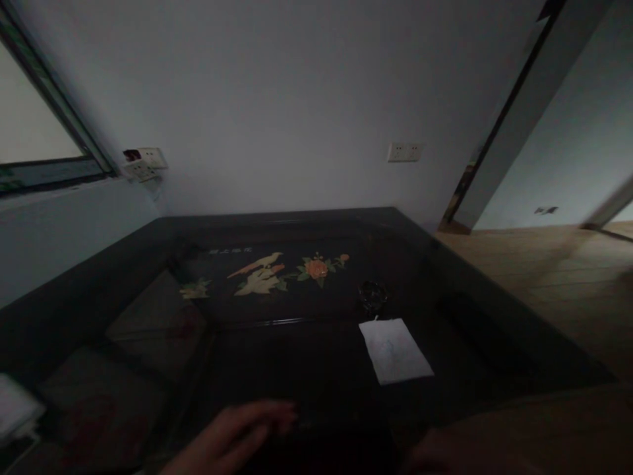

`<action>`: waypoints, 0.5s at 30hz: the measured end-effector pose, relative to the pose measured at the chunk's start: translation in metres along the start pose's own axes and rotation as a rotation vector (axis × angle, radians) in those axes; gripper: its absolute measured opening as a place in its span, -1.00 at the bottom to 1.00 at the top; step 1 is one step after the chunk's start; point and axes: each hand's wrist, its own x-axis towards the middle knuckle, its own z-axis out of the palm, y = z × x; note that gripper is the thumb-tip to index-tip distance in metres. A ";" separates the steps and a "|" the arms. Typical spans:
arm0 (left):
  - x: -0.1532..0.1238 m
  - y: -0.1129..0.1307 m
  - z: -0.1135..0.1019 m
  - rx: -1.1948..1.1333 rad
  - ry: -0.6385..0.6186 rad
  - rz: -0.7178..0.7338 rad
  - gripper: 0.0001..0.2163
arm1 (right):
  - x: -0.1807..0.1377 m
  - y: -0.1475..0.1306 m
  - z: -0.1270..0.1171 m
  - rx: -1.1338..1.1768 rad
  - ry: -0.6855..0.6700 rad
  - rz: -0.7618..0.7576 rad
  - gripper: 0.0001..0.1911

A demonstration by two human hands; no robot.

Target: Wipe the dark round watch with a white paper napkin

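Observation:
My left hand (237,435) lies low at the front edge of a dark table (494,310), fingers stretched out flat and pointing right, holding nothing. Only a dim sliver of my right hand (440,455) shows at the bottom edge, and its fingers are hidden in shadow. A white paper sheet (395,349) lies flat on the table beyond and between the hands. Just behind the sheet stands a small dark glass object (373,295). The tabletop carries a painted bird and flower design (277,270).
A white object (14,406) sits at the far left edge. The wall behind holds a wall socket (404,152) and a second socket (143,163) near a window (34,125). Wooden floor (554,277) and a doorway lie to the right.

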 end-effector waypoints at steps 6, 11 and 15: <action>0.111 0.054 -0.011 -0.433 0.213 0.274 -0.69 | 0.027 -0.083 -0.070 -0.100 0.025 -0.343 -0.55; 0.186 0.037 0.001 -0.362 0.308 0.316 -0.77 | 0.117 -0.104 -0.108 -0.202 0.533 -0.495 -0.63; 0.199 0.008 0.003 0.182 0.285 0.430 -0.78 | 0.159 -0.079 -0.130 -0.391 0.761 -0.426 -0.71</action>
